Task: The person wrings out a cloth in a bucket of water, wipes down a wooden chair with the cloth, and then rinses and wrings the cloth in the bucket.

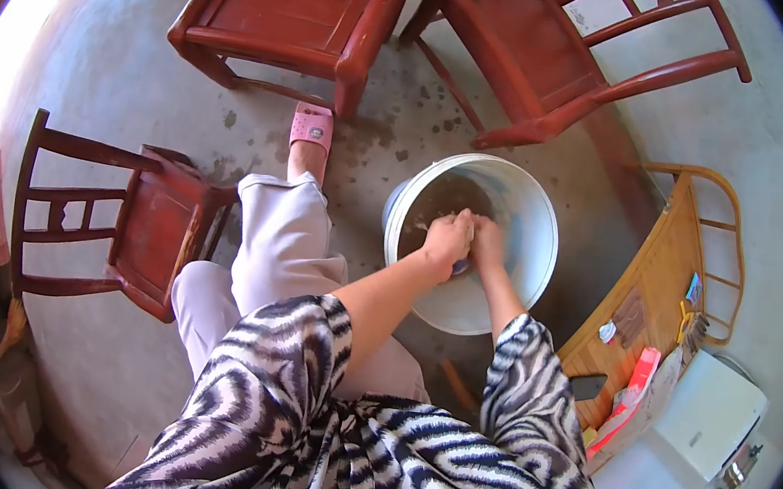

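Observation:
A white bucket (pixel 533 232) stands on the floor in front of me, with murky brown water (pixel 445 198) inside. Over its opening my left hand (pixel 450 236) and my right hand (pixel 485 242) are pressed together, fingers closed. Both reach in from below, the wrists above the near part of the bucket. A small blue item (pixel 459 266) shows just under the hands; the rest of it is hidden. What the fingers hold between them is too small to make out.
Red wooden chairs stand ahead (pixel 284 0), ahead right (pixel 520 47) and at the left (pixel 157 227). A bamboo bench (pixel 644 273) at the right bears a phone (pixel 588 387) and a red packet (pixel 643 370). Beside it is a white box (pixel 710 416). My pink slipper (pixel 312 127) rests on wet-spotted floor.

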A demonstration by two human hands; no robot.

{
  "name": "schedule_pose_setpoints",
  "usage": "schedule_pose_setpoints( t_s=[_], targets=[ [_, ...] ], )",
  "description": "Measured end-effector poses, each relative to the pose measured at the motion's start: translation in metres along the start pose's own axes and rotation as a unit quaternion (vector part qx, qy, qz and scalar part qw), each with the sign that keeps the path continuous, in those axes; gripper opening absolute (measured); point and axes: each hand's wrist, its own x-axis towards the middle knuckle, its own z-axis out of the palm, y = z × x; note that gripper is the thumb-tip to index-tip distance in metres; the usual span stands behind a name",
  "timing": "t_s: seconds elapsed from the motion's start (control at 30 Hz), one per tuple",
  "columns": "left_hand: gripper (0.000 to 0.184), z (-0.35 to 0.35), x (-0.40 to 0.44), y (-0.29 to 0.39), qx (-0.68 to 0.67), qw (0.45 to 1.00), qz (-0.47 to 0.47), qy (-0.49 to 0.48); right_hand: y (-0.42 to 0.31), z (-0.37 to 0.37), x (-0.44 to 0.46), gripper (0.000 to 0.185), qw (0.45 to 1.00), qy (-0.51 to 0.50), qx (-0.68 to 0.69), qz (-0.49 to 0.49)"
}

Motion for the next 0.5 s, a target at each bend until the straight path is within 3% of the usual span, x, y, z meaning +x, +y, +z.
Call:
schedule_pose_setpoints(
  t_s=[0.03,0.07,0.13,0.2,0.27,0.33,0.37,0.43,0.47,0.5],
  targets=[
    [0.034,-0.005,0.009,-0.008,-0.001,0.994,-0.018,0.109,0.016,0.010,0.012,0.039,1.000,-0.005,-0.002,-0.004],
    [0.034,-0.004,0.010,-0.010,-0.002,0.994,-0.020,0.111,0.030,0.019,0.020,0.037,0.999,0.020,0.010,0.046],
    [0.042,-0.003,0.010,-0.006,0.035,0.959,0.020,0.281,0.045,0.028,0.026,0.036,0.994,0.042,0.022,0.096],
    [0.047,0.007,-0.018,0.021,0.007,0.965,0.003,0.262,0.061,0.039,0.030,0.041,0.974,0.126,0.122,0.145],
    [0.049,0.002,-0.007,0.011,0.054,0.942,-0.048,0.329,0.089,0.074,0.033,0.045,0.973,0.154,0.112,0.133],
    [0.050,0.002,-0.009,0.012,0.065,0.943,-0.042,0.323,0.107,0.095,0.037,0.042,0.987,-0.010,0.102,0.127],
    [0.051,0.003,-0.009,0.014,0.030,0.952,-0.040,0.302,0.091,0.089,0.035,0.042,0.987,-0.011,0.101,0.125],
    [0.053,0.004,-0.014,0.017,-0.044,0.965,-0.034,0.254,0.041,0.070,0.020,0.026,0.954,-0.170,0.202,0.142],
    [0.053,0.000,-0.010,0.012,-0.044,0.965,-0.034,0.255,0.049,0.072,0.024,0.026,0.954,-0.171,0.202,0.142],
    [0.052,-0.006,-0.001,0.003,-0.046,0.964,-0.036,0.260,0.068,0.077,0.034,0.021,0.981,-0.082,0.062,0.162]
  ],
)
